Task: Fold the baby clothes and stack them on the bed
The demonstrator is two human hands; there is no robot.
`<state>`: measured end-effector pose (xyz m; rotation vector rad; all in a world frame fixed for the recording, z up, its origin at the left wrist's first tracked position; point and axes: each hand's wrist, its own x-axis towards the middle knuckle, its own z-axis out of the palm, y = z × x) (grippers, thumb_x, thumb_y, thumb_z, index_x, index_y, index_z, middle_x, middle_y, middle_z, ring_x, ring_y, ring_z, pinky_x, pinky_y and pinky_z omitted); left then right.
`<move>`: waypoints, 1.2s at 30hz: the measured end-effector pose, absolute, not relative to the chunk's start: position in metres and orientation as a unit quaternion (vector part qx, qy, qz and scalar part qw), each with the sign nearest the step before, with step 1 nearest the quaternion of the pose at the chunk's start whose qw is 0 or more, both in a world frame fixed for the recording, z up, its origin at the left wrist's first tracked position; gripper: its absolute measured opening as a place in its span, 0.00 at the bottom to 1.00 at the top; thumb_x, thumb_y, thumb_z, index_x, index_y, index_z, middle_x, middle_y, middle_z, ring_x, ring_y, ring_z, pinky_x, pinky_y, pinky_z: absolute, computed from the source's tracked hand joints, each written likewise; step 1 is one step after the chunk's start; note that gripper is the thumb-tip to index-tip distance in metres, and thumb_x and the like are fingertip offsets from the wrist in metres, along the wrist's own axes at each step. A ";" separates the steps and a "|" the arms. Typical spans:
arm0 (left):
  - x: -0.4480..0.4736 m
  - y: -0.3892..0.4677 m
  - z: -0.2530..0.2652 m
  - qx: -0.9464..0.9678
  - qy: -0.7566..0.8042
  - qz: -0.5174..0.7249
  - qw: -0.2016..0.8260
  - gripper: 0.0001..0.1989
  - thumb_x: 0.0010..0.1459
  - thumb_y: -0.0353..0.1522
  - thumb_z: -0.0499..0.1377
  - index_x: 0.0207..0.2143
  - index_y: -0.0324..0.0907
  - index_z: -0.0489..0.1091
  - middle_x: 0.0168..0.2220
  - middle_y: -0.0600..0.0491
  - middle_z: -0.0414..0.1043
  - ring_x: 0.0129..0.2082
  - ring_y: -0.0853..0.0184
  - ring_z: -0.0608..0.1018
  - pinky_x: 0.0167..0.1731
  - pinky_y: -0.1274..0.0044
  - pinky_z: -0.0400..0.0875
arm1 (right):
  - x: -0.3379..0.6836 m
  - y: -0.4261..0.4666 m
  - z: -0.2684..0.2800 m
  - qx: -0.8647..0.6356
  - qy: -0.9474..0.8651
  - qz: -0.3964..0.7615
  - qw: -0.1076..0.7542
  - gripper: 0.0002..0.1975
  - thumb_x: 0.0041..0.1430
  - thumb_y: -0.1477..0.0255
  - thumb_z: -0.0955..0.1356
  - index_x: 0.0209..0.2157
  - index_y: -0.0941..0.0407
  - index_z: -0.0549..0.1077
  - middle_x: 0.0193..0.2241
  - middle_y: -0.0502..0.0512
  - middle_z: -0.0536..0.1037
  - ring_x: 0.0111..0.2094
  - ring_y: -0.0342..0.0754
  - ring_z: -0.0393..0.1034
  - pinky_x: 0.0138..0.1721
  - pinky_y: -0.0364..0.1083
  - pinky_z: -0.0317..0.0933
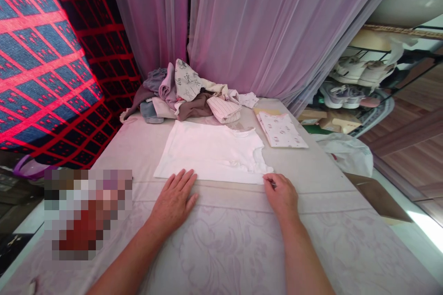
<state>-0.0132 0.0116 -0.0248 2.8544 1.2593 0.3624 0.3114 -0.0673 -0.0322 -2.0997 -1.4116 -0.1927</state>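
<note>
A small white shirt (207, 147) lies spread sideways on the cloth-covered table, its hem to the left and its neckline and ruffled part to the right. Its near side is folded over in a long strip. My left hand (176, 200) rests flat with the fingers spread, fingertips on the shirt's near edge. At the near right corner, the fingers of my right hand (282, 193) are pinched on the shirt's fabric.
A heap of clothes (194, 97) lies at the back, before a purple curtain (242, 23). Right of the shirt is a folded patterned garment (282, 130). Shoes (342, 94) stand on a rack beyond the right edge. A blurred-out patch (90, 214) covers the left side.
</note>
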 end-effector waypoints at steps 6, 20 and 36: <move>-0.014 0.012 -0.026 0.908 0.402 0.119 -0.002 0.26 0.65 0.43 0.46 0.62 0.45 0.57 0.64 0.52 0.58 0.64 0.59 0.59 0.61 0.64 0.54 | 0.312 -0.068 -0.032 -0.792 -0.521 -0.055 0.313 0.09 0.52 0.68 0.62 0.28 0.53 0.73 0.29 0.53 0.76 0.32 0.49 0.67 0.37 0.47 0.58; -0.014 0.013 -0.026 0.910 0.402 0.102 -0.014 0.27 0.65 0.43 0.45 0.62 0.42 0.57 0.64 0.51 0.57 0.64 0.59 0.59 0.61 0.63 0.54 | 0.309 -0.067 -0.029 -0.810 -0.515 -0.068 0.272 0.11 0.52 0.61 0.66 0.31 0.54 0.73 0.32 0.55 0.76 0.36 0.52 0.67 0.40 0.50 0.59; -0.014 0.013 -0.029 0.906 0.406 0.118 -0.007 0.26 0.64 0.42 0.46 0.62 0.44 0.57 0.64 0.51 0.58 0.64 0.59 0.59 0.61 0.64 0.53 | 0.311 -0.071 -0.027 -0.750 -0.517 -0.118 0.396 0.12 0.52 0.76 0.59 0.30 0.54 0.73 0.31 0.54 0.77 0.36 0.49 0.70 0.40 0.47 0.63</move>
